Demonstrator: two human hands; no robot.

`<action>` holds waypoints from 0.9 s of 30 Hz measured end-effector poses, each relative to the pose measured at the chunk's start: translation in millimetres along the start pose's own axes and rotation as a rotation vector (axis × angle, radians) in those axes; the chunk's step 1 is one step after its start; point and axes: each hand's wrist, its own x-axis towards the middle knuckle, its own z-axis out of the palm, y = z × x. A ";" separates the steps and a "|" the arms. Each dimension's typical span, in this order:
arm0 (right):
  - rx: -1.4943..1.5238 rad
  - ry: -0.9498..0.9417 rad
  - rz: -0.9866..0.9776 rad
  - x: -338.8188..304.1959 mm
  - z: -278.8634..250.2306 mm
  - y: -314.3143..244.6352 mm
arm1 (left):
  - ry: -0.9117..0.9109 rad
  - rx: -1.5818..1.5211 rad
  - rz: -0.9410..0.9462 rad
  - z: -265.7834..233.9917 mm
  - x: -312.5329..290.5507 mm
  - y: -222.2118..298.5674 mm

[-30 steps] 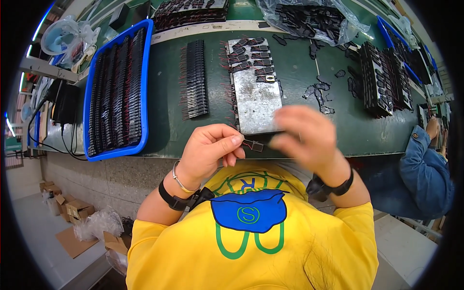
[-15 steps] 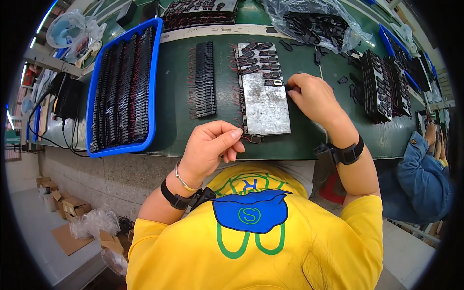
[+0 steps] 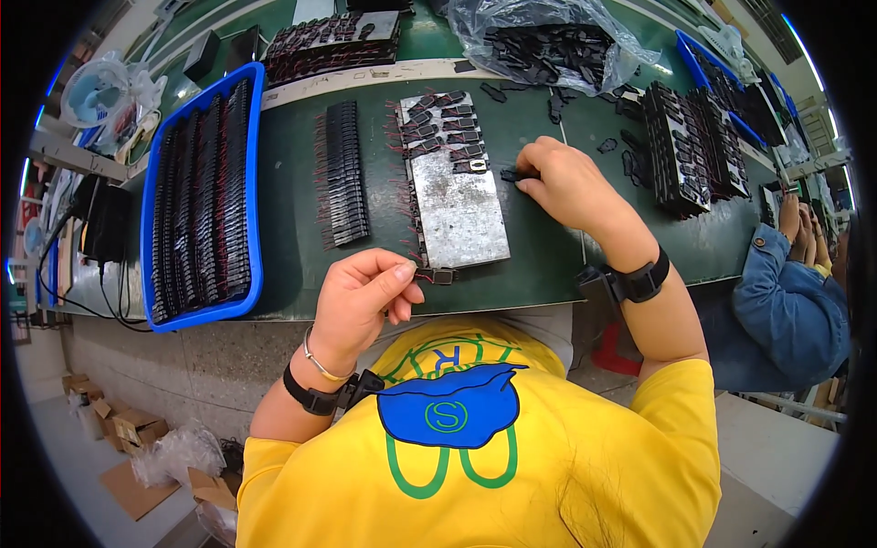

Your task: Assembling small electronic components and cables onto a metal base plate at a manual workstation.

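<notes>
Small black components with thin red leads are what both hands are working on, and most of them sit on or around the grey metal plate (image 3: 454, 187) lying on the green bench top (image 3: 292, 192). Far left of the plate, a blue tray (image 3: 151, 228) holds long packed rows of the same parts. Just left of the plate, a loose row of parts (image 3: 343, 172) lies on the bench. At the plate's near corner the left hand (image 3: 361, 306) pinches one component (image 3: 438, 274) between thumb and fingertips, its other fingers curled in. The plate's far end carries a cluster of parts laid flat; its near half is bare. Just right of the plate the right hand (image 3: 566, 183) rests on the bench with its fingers closed narrowly on another black piece (image 3: 513, 173), though how firm that hold is cannot be told. Farther right stand stacked black parts (image 3: 685, 146).

The step looks like pick-and-place loading; the next move probably calls for setting each piece squarely beside its neighbours.
</notes>
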 end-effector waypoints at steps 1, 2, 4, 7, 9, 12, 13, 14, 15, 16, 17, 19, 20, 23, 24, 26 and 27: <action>-0.026 0.029 -0.001 -1.6 0.0 -1.5 | -0.002 0.000 -0.004 0.0 0.8 0.7; -0.052 0.056 -0.006 -2.7 -0.2 -2.8 | 0.004 -0.010 -0.007 0.5 1.8 2.4; -0.078 0.079 -0.010 -8.2 2.3 -3.9 | 0.013 -0.033 -0.013 1.0 3.4 4.3; -0.132 0.215 -0.199 -22.1 14.2 -3.4 | 0.001 -0.007 -0.013 -0.3 2.6 1.7; -0.054 0.192 -0.165 -29.8 9.5 -5.7 | 0.000 0.003 -0.012 -1.7 3.3 0.2; 0.110 0.145 -0.099 -35.0 2.5 -6.6 | 0.026 0.004 -0.016 -1.9 0.9 2.2; 0.078 0.143 -0.072 -33.7 2.8 -6.3 | 0.035 0.006 -0.019 -1.1 0.6 4.0; 0.048 0.140 -0.046 -31.8 3.6 -6.0 | 0.040 0.020 -0.044 0.9 2.2 6.4; 0.019 0.137 -0.023 -30.3 4.2 -5.9 | 0.047 0.033 -0.069 3.0 4.5 8.6; 0.030 0.133 -0.032 -29.7 4.1 -5.1 | 0.056 0.046 -0.092 4.2 6.2 10.1; 0.028 0.111 -0.013 -27.3 3.8 -4.1 | 0.076 0.048 -0.088 3.5 7.6 12.0; 0.016 0.068 0.024 -22.3 2.4 -2.8 | 0.051 0.002 -0.143 2.7 10.8 15.2; 0.023 0.064 0.007 -19.2 1.9 -3.4 | 0.035 -0.024 -0.169 1.9 10.7 16.3; 0.082 0.001 0.033 -11.4 -0.2 -4.9 | 0.050 -0.058 -0.170 -3.2 10.3 15.5; 0.081 -0.001 0.024 -11.3 -0.4 -6.5 | 0.047 -0.074 -0.176 -3.8 10.3 15.4; 0.073 0.120 0.028 -18.2 -0.9 -11.4 | 0.048 -0.081 -0.168 -2.4 11.0 15.8; 0.072 0.179 0.031 -22.2 0.3 -13.8 | 0.048 -0.085 -0.168 -2.3 10.6 15.3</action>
